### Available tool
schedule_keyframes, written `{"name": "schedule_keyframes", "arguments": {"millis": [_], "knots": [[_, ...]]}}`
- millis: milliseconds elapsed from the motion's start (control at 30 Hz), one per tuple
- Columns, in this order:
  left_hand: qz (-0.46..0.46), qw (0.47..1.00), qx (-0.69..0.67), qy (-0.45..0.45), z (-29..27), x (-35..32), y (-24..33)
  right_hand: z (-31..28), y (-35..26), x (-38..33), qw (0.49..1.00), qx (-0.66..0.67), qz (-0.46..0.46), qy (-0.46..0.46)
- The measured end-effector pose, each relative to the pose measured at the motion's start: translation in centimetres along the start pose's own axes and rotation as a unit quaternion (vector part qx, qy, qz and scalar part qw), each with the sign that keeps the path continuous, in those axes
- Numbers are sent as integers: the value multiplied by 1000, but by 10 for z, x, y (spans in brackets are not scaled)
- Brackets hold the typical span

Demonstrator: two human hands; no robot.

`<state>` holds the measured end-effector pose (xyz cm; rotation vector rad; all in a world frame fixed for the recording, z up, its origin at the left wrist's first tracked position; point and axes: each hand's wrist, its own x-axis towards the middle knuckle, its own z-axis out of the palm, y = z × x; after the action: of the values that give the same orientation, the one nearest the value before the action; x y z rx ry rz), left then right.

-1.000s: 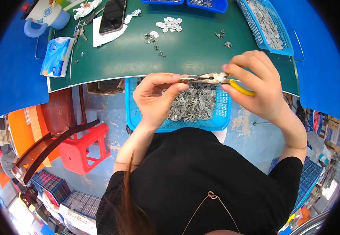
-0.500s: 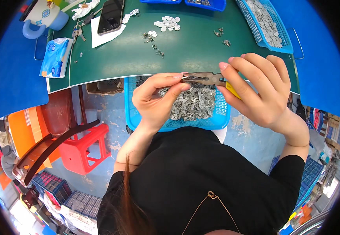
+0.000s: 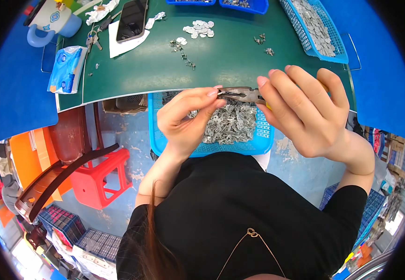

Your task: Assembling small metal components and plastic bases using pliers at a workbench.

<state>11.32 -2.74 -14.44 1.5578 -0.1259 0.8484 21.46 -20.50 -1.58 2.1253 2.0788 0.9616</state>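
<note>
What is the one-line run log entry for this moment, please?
left hand: pinches small metal piece at pliers tip | right hand: grips pliers | below: blue basket of metal parts

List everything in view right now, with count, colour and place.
pliers: one, grey jaws, yellow handle, between both hands
lap basket: one, blue, on lap, full of grey metal parts
side basket: one, blue, table right, holds grey parts
table: one, green top
flat pieces: small pile, pale grey, table centre
phone: one, black, on white paper
tissue pack: one, blue and white, table left
mug: one, blue and white, far left
keys: one bunch, by the phone
stool: one, red, floor left
left hand: at the pliers' tip
right hand: grips the handle
</note>
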Motion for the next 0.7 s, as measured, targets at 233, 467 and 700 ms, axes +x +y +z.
{"name": "schedule_keyframes", "arguments": {"millis": [233,467,700], "knots": [[29,996,81,-1,3,4,6,6,1,3,999,-20,-30,29],[45,991,125,8,7,4,6,17,1,3,995,-1,-25,92],[-75,995,59,-8,-3,-5,-2,25,6,-17,969,205,131,-38]]}}
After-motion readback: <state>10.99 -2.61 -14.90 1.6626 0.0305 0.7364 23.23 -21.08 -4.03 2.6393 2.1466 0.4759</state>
